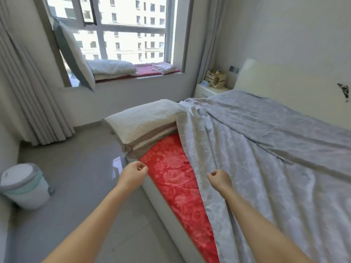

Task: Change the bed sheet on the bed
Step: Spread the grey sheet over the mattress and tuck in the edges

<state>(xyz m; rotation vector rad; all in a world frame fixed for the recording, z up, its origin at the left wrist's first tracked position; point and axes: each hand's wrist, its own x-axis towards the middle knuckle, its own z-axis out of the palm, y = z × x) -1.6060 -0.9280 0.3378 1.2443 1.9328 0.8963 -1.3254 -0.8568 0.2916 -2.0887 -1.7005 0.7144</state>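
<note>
My two hands are out in front of me, apart from each other. My left hand (133, 175) is curled in a fist at the edge of the red blanket (171, 177). I cannot tell if it holds anything. My right hand (221, 180) is curled too, and it pinches the grey sheet (266, 158) close to its edge.

The grey sheet lies wrinkled over most of the bed (163, 204), from the middle out to 3 o'clock. It does not reach the near side. There the red blanket shows in a long strip, from the middle down to 6 o'clock.

A pile of folded blankets (148, 124) sits on the bed corner at 12 o'clock from my left hand, and the sheet hangs over its right end.

A white bin (24, 185) stands on the floor at 9 o'clock. The window (121, 35) is at 12 o'clock, with a pillow (74, 54) leaning up in it. A small nightstand (209, 91) is at 1 o'clock, beside the white headboard (266, 78).
</note>
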